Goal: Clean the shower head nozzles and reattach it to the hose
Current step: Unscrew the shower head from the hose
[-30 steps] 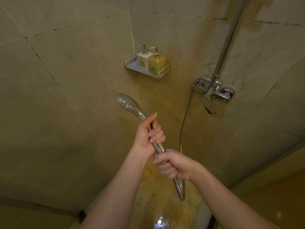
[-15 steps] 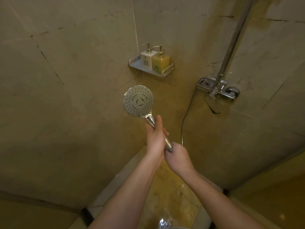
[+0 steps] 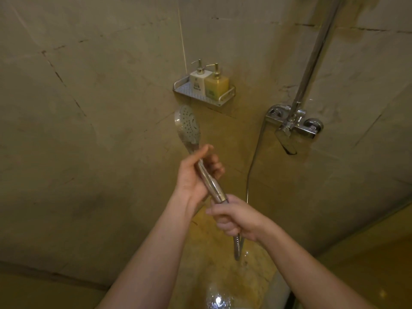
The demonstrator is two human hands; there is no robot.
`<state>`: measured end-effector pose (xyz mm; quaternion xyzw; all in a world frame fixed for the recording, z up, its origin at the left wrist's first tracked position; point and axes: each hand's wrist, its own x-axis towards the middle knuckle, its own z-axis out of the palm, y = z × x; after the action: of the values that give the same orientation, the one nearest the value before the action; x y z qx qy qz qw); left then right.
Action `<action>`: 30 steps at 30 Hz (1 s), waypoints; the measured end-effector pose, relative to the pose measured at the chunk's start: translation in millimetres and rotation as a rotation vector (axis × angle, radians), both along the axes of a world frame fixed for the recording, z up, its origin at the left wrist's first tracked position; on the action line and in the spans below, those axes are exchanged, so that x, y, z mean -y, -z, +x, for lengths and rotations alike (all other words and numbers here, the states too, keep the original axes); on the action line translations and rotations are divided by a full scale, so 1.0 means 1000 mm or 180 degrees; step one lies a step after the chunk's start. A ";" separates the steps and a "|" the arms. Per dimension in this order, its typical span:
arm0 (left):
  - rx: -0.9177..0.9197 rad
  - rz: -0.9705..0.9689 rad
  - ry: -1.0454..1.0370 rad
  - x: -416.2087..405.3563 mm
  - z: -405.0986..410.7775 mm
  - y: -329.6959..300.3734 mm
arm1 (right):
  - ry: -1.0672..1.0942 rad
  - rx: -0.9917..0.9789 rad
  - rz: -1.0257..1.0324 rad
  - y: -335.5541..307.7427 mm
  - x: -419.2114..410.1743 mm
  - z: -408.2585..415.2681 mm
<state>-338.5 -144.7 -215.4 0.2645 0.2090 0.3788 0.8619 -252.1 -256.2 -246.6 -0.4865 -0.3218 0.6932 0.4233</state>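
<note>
1. The chrome shower head (image 3: 188,128) is held above both grips, its nozzle face turned partly sideways.
2. Its handle is gripped by the left hand (image 3: 196,175), fingers curled around it.
3. Just below, the hose (image 3: 237,246) end at the joint is clasped by the right hand (image 3: 236,217).
4. The handle should be kept steady while the joint is twisted, probably straight, so threads are not crossed.

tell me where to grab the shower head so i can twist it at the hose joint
Grip the shower head by its slim chrome handle, coming from the side, as the left hand does: the handle is a narrow tube that fingers wrap round, while the round nozzle face is wide and flat. Probably hold near the lower end, just above where the right hand grips the hose end.
</note>
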 end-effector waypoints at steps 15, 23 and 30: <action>-0.1980 0.0228 -0.1590 0.019 0.027 0.035 | 0.1138 0.3319 -0.0203 0.038 -0.012 -0.006; -0.2520 0.1055 -0.1079 0.021 0.025 0.038 | 0.1106 0.3317 0.0083 0.044 -0.009 -0.005; -0.1131 0.0512 -0.0895 0.007 0.010 0.019 | 0.0844 0.1361 0.0539 0.018 -0.006 -0.006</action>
<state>-328.7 -152.0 -234.0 0.3631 0.3614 0.4580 0.7265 -258.0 -250.0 -264.1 -0.6226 -0.3942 0.4838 0.4721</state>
